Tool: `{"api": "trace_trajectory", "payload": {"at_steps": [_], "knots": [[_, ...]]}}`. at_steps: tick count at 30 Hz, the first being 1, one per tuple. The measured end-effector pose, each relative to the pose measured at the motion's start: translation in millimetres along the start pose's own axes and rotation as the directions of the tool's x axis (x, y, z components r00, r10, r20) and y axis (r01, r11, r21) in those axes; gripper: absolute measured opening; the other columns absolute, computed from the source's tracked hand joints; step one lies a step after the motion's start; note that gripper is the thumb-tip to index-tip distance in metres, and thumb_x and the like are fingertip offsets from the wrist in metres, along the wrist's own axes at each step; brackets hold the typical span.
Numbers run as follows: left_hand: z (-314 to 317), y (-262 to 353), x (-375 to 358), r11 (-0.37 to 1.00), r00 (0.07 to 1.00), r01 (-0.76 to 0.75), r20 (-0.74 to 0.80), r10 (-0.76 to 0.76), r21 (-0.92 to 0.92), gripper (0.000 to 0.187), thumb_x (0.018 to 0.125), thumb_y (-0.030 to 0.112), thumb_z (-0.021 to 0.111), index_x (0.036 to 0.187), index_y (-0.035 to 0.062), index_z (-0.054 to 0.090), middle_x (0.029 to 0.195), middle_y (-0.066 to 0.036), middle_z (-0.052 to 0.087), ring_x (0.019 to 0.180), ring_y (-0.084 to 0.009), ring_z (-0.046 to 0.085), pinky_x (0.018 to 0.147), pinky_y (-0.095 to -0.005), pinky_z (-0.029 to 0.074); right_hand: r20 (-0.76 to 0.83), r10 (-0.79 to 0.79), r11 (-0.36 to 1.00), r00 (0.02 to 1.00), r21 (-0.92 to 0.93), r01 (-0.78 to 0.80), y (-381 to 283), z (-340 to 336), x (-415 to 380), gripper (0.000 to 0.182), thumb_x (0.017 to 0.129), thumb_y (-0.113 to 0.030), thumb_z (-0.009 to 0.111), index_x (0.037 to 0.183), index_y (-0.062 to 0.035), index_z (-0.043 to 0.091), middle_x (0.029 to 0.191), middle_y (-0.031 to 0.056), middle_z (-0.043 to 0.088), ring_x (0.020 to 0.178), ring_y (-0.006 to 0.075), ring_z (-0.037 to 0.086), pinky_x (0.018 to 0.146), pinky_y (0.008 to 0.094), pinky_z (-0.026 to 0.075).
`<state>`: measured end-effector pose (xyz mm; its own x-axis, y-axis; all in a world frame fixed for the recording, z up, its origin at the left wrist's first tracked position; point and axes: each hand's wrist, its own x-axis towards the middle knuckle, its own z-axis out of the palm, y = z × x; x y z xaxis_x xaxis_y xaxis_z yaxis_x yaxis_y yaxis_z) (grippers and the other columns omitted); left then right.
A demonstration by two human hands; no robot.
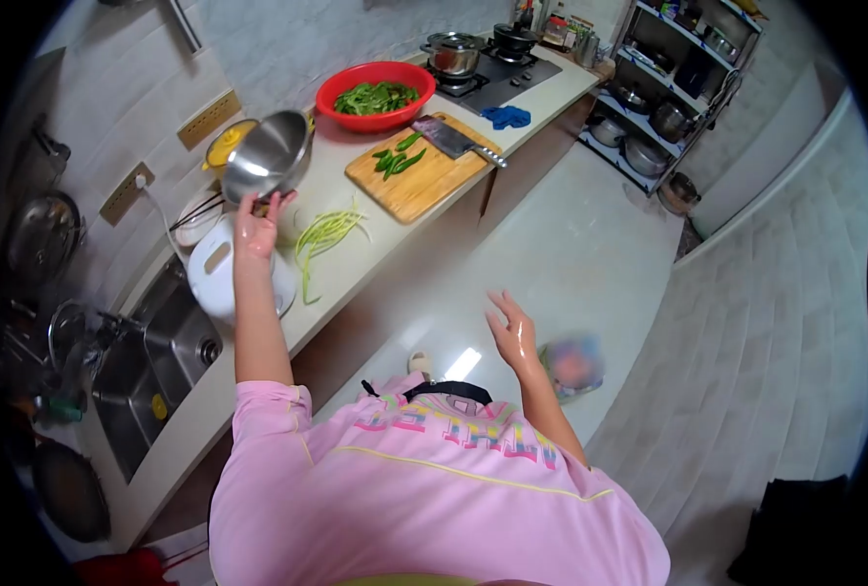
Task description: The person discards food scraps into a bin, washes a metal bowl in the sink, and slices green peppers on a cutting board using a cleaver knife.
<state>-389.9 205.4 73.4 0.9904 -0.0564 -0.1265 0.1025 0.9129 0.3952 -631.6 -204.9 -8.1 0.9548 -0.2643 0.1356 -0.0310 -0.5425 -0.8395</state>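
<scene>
My left hand (pixel 256 230) grips the near rim of a stainless steel bowl (pixel 275 146), which is tilted above the counter. Just below this hand lies a white object with an oval slot (pixel 211 273), partly hidden by my forearm. A bunch of long, thin green beans (pixel 328 232) rests on the counter to its right. My right hand (pixel 514 330) hangs over the floor, wet, its fingers spread and nothing in them. A wooden cutting board (pixel 385 186) carries several green peppers (pixel 395 159) and a cleaver (pixel 445 139).
Behind the board stands a red basin (pixel 328 105) of leafy greens. A stove (pixel 512 83) with pots is at the far end, a blue cloth (pixel 507 117) before it. The sink (pixel 126 415) lies left. A yellow-lidded container (pixel 225 146) stands against the wall.
</scene>
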Motion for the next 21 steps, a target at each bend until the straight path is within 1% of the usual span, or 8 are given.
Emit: {"api": "trace_trajectory", "payload": {"at_steps": [3,6,9,12,13,17,19,21], "knots": [[-34,-39,61,0.998,0.993,-0.038,-0.112,0.044,0.056,0.04,0.085,0.004,0.053,0.119,-0.0088,0.036,0.125,-0.025,0.038,0.11,-0.0612,0.038,0.078,-0.0353,0.059,-0.049,-0.003,1.0,0.999,-0.008,0.002,30,-12,38,0.037,0.083,-0.021,0.059,0.118,-0.0111,0.06,0.128,0.027,0.047,0.115,0.0348,0.053,0.08,0.0349,0.048],[-49,-62,101,0.996,0.958,-0.085,-0.273,0.089,0.026,0.042,0.086,0.005,0.053,0.12,-0.0086,0.034,0.127,-0.024,0.035,0.11,-0.0592,0.039,0.083,-0.0379,0.057,-0.068,0.081,0.997,0.994,0.001,-0.082,31,-30,87,0.036,0.082,-0.021,0.06,0.117,-0.0108,0.061,0.127,0.0276,0.048,0.111,0.0344,0.056,0.079,0.0348,0.048],[-65,-73,137,0.996,0.937,-0.091,-0.337,0.091,0.018,0.041,0.087,0.008,0.053,0.121,-0.0083,0.035,0.125,-0.023,0.037,0.11,-0.0557,0.041,0.084,-0.0387,0.056,-0.123,-0.163,0.964,0.979,-0.232,0.132,66,-32,147,0.035,0.082,-0.021,0.06,0.116,-0.0108,0.061,0.127,0.0257,0.049,0.098,0.0326,0.062,0.075,0.035,0.049],[-95,-76,157,0.992,0.922,-0.093,-0.368,0.12,0.09,0.04,0.088,0.009,0.054,0.12,-0.0076,0.037,0.124,-0.023,0.039,0.11,-0.0538,0.042,0.084,-0.0378,0.056,-0.012,0.099,0.989,0.995,-0.111,-0.099,19,-46,199,0.035,0.083,-0.022,0.059,0.116,-0.011,0.061,0.126,0.0237,0.051,0.09,0.0323,0.064,0.074,0.037,0.049],[-96,-77,168,0.987,0.918,-0.106,-0.368,0.145,0.124,0.04,0.088,0.01,0.054,0.12,-0.0073,0.038,0.124,-0.023,0.039,0.109,-0.0535,0.042,0.084,-0.0372,0.056,-0.027,0.04,0.99,0.999,-0.133,-0.044,23,-43,222,0.036,0.083,-0.022,0.059,0.116,-0.011,0.061,0.126,0.0235,0.051,0.088,0.0329,0.064,0.074,0.0373,0.049],[-98,-86,168,0.967,0.886,-0.053,-0.436,0.16,0.249,0.038,0.091,0.016,0.054,0.118,-0.0079,0.041,0.118,-0.021,0.047,0.099,-0.037,0.055,0.084,-0.0399,0.055,-0.004,-0.188,0.957,0.982,-0.224,0.183,64,-24,294,0.037,0.083,-0.023,0.059,0.117,-0.0112,0.06,0.122,0.0234,0.054,0.082,0.035,0.063,0.073,0.0383,0.049],[-111,-86,165,0.957,0.879,-0.066,-0.437,0.189,0.281,0.04,0.091,0.02,0.055,0.119,-0.0065,0.042,0.116,-0.02,0.05,0.1,-0.0358,0.056,0.083,-0.0392,0.055,0.076,-0.166,0.962,0.983,-0.208,0.179,68,-13,324,0.037,0.082,-0.022,0.06,0.117,-0.0106,0.06,0.117,0.0229,0.057,0.081,0.0352,0.063,0.073,0.0388,0.049],[-122,-86,165,0.933,0.863,-0.094,-0.438,0.25,0.347,0.044,0.09,0.024,0.057,0.121,-0.0044,0.042,0.115,-0.02,0.051,0.102,-0.0342,0.056,0.083,-0.0389,0.054,0.192,-0.004,0.986,0.981,-0.162,0.035,64,-1,359,0.038,0.08,-0.021,0.062,0.116,-0.0089,0.06,0.111,0.0218,0.061,0.08,0.035,0.062,0.074,0.0394,0.048]]}}
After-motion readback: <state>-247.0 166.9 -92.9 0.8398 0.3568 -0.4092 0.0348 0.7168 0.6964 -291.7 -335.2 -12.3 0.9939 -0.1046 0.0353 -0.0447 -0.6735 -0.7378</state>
